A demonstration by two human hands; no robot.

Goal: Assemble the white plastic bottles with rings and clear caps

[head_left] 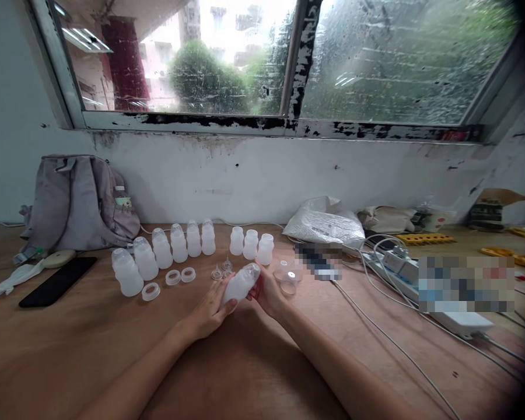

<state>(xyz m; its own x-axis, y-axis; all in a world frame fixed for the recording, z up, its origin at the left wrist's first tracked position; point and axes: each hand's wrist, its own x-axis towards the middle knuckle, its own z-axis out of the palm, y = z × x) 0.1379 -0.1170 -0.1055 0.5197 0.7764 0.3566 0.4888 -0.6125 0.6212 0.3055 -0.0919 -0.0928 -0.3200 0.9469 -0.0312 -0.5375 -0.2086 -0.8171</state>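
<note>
A frosted white bottle with a clear cap (240, 286) is tilted between my two hands, its cap end up to the right. My left hand (213, 304) wraps round its lower body. My right hand (268, 290) has its fingers at the cap end. Several capped bottles (162, 249) stand in a curved row at the left. Behind my hands are three bottles without caps (251, 245). Three white rings (173, 277) lie in front of the capped row. Clear nipples (222, 271) sit beyond my left hand, and clear caps (288, 284) lie right of my right hand.
A grey backpack (76, 201) and a black phone (58, 282) are at the left. A silvery plastic bag (326, 223) rests against the wall. White cables run from a power strip (459, 319) across the right side.
</note>
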